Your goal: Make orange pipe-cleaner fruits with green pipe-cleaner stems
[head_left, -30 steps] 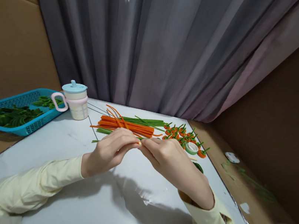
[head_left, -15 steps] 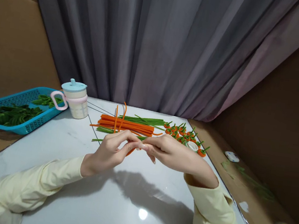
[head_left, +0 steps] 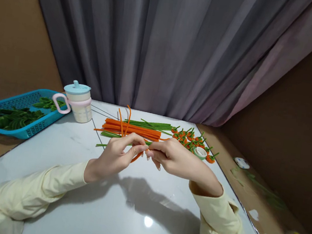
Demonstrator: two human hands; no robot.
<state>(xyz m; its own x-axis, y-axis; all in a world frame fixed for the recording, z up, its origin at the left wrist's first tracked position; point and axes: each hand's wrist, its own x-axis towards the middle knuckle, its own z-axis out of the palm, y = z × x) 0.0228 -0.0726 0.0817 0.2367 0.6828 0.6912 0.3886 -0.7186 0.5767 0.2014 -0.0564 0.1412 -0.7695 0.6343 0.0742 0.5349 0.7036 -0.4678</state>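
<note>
Evidently the orange pipe cleaner (head_left: 129, 139) is pinched between both hands above the white bench (head_left: 119, 205), its two free ends sticking up past the left hand (head_left: 113, 157) while a short bent stretch shows below the fingertips where the hands meet. The main risk, as a judgement, is that the thin wire slips out of the pinch: both grips sit at the very fingertips, so a twist with too little pressure could let the bend spring open or drop the piece onto the bench. The upright ends also wave just in front of the pile of orange pipe cleaners (head_left: 132, 130) and the green stems (head_left: 150, 125), so a wide swing could snag them or scatter the pile toward the small finished orange pieces (head_left: 190, 138) and the tape roll (head_left: 200, 152). The left hand is raised off the bench, wrist bent back, thumb and forefinger closed on the pipe cleaner. The right hand (head_left: 175, 160) comes in from the opposite side, palm turned down, fingers curled and clamped on the same piece. A lidded cup (head_left: 77, 101) and a blue tray (head_left: 13, 111) of green leaves stand well apart on the left.
</note>
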